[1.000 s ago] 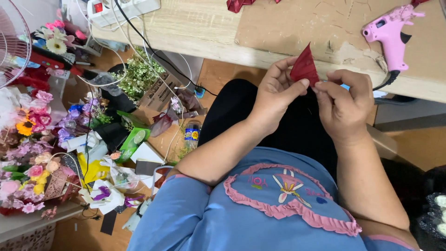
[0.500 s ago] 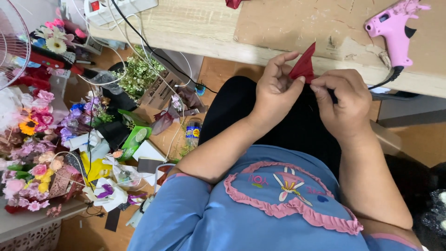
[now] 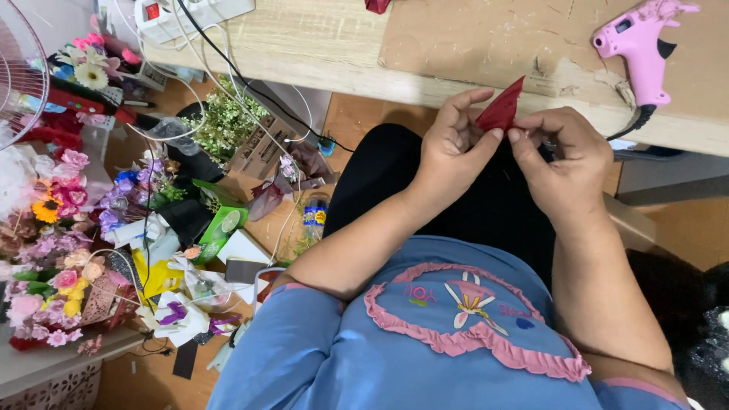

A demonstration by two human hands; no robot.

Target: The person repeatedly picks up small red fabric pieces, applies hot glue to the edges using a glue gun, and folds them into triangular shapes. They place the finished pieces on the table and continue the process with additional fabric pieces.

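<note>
A small dark red pointed piece [image 3: 502, 108], like a folded petal, is pinched between both my hands just below the table edge. My left hand [image 3: 451, 149] grips its lower left side with thumb and fingers. My right hand [image 3: 566, 161] holds its base from the right, fingers curled. Both hands hover over my lap, which is covered by black trousers [image 3: 456, 205].
A pink glue gun [image 3: 639, 47] lies on the wooden table [image 3: 319, 38] on a brown cardboard sheet [image 3: 486, 38]. A white power strip [image 3: 182, 13] sits at the table's far left. Artificial flowers [image 3: 53, 250], a green plant [image 3: 224, 121] and packages crowd the floor at left.
The red piece has been turned and worked between my fingers, now pointing up and right. Both hands shifted slightly together near the table edge.
</note>
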